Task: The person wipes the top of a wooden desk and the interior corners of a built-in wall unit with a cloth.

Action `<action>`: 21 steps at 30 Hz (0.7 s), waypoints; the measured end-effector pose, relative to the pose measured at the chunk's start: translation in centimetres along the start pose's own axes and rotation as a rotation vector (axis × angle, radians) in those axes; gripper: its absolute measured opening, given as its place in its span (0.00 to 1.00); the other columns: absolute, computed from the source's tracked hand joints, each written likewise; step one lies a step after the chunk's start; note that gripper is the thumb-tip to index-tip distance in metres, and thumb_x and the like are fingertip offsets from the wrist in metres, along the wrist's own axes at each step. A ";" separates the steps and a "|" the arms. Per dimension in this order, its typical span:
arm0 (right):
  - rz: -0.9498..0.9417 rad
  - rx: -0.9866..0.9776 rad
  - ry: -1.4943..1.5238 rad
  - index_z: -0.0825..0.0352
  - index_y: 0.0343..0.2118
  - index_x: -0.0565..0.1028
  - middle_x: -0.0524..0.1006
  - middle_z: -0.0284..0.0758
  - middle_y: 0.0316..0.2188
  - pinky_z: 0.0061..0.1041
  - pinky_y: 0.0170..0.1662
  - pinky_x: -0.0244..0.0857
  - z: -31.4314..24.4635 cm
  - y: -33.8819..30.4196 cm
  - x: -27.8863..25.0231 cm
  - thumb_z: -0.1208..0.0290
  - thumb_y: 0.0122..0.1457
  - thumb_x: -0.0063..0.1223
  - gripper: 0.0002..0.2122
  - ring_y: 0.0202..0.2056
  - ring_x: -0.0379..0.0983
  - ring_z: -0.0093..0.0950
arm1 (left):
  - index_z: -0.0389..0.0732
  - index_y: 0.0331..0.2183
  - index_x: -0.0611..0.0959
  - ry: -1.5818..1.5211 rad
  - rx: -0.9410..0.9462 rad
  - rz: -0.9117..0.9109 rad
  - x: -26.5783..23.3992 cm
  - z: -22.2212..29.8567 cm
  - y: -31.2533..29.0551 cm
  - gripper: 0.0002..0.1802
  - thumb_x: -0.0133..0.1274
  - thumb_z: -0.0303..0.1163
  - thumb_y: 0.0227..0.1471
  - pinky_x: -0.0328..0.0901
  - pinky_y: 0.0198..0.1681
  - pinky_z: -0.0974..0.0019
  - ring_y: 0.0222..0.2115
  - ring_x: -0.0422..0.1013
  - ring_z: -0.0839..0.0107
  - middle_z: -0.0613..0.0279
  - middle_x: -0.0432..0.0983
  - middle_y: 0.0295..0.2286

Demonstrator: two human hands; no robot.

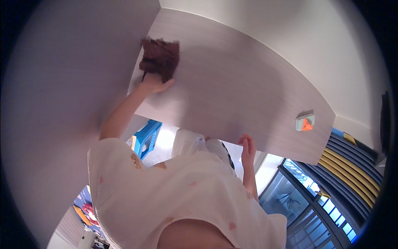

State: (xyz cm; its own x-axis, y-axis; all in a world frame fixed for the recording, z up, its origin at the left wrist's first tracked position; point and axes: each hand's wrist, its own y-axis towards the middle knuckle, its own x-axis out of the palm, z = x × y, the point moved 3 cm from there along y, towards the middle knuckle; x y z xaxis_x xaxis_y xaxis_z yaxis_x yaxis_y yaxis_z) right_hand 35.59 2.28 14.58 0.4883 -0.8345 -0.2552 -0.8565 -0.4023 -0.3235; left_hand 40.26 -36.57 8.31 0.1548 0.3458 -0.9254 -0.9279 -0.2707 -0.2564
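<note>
Though near board's [232,87] edge, left hand [154,83] at cloth [161,56] (room rightward)

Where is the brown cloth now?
In the head view, the brown cloth is at the left hand, near the far left corner of the pale tabletop, beside the grey panel.

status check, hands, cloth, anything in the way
Left hand touching brown cloth on tabletop, left end. Right hand appears empty, near edge. Pale box with orange piece at right end, apart from cloth.
</note>
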 end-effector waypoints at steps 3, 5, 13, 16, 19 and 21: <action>-0.053 -0.032 0.040 0.69 0.32 0.63 0.65 0.30 0.21 0.15 0.29 0.55 -0.2 0.3 0.3 0.73 0.50 0.33 0.08 0.24 0.60 0.18 | 0.38 0.41 0.60 0.023 0.084 -0.044 2.4 1.4 -5.1 0.33 0.33 0.53 0.37 0.39 0.47 0.63 0.45 0.44 0.56 0.49 0.51 0.42; -0.065 -0.054 0.035 0.69 0.32 0.63 0.65 0.31 0.21 0.16 0.29 0.56 0.3 0.3 0.3 0.74 0.50 0.33 0.08 0.24 0.60 0.18 | 0.39 0.41 0.60 -0.053 0.110 -0.138 4.1 2.5 -7.9 0.32 0.34 0.52 0.37 0.40 0.47 0.63 0.45 0.45 0.57 0.50 0.51 0.42; -0.212 -0.107 0.008 0.70 0.31 0.64 0.65 0.32 0.21 0.17 0.29 0.57 0.0 0.3 0.3 0.74 0.50 0.33 0.08 0.24 0.61 0.19 | 0.38 0.41 0.61 -0.332 -0.114 0.019 8.3 8.3 -15.9 0.30 0.33 0.49 0.39 0.41 0.46 0.63 0.44 0.46 0.55 0.46 0.52 0.41; -0.243 -0.130 -0.004 0.70 0.31 0.63 0.65 0.32 0.21 0.17 0.29 0.57 0.0 0.6 0.2 0.74 0.50 0.33 0.08 0.25 0.61 0.19 | 0.34 0.37 0.65 -0.478 -0.389 0.025 8.5 11.5 -14.9 0.29 0.29 0.50 0.41 0.44 0.45 0.64 0.42 0.51 0.54 0.41 0.57 0.37; -0.257 -0.138 0.002 0.70 0.32 0.63 0.65 0.32 0.22 0.17 0.29 0.57 -0.2 1.1 0.1 0.74 0.50 0.32 0.08 0.25 0.61 0.19 | 0.27 0.32 0.68 -0.612 -0.710 -0.025 7.8 14.3 -11.2 0.35 0.22 0.52 0.42 0.46 0.44 0.64 0.39 0.56 0.53 0.37 0.61 0.32; -0.255 -0.137 0.006 0.70 0.32 0.63 0.65 0.32 0.22 0.17 0.29 0.57 -0.6 1.1 -0.1 0.74 0.50 0.32 0.08 0.25 0.61 0.19 | 0.25 0.29 0.69 -0.634 -0.862 -0.039 6.5 15.0 -9.6 0.39 0.19 0.54 0.41 0.47 0.44 0.65 0.38 0.57 0.52 0.36 0.62 0.29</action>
State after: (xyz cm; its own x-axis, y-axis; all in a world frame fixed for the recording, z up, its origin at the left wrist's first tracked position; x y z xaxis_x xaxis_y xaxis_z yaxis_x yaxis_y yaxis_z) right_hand 34.51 1.66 14.74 0.6904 -0.7016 -0.1763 -0.7208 -0.6464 -0.2500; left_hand 45.09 -18.29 8.93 -0.2554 0.7047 -0.6620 -0.3354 -0.7068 -0.6229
